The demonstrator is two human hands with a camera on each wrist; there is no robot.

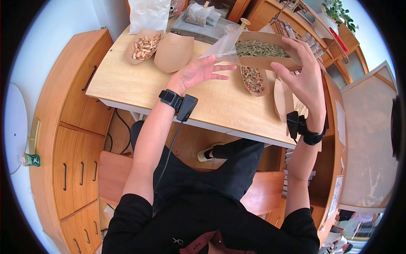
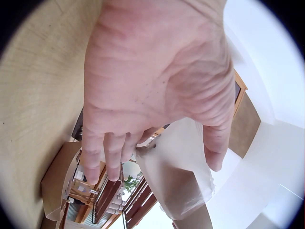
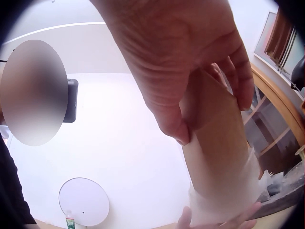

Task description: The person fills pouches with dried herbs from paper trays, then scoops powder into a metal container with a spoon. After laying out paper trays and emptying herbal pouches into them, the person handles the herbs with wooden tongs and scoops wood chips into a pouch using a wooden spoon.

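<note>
My right hand [image 1: 304, 72] grips one end of a brown paper boat tray [image 3: 214, 148] between thumb and fingers, raised above the table. Dried green herb pieces [image 1: 262, 49] fill the tray. Its other end sits in the mouth of a translucent white bag [image 1: 226, 47]. My left hand [image 1: 198, 74] is beside the bag, palm up with fingers straight. In the left wrist view the bag [image 2: 178, 167] shows beyond the palm, between the thumb and the fingers.
On the table [image 1: 139, 91] are a tray of dried slices [image 1: 146, 47], a bare paper tray [image 1: 174, 53], a tray of mixed dried flowers [image 1: 253, 80] and another paper tray [image 1: 282, 99]. A white bag [image 1: 149, 16] and a grey box [image 1: 198, 31] stand behind. Wooden cabinets [image 1: 80, 127] flank the left.
</note>
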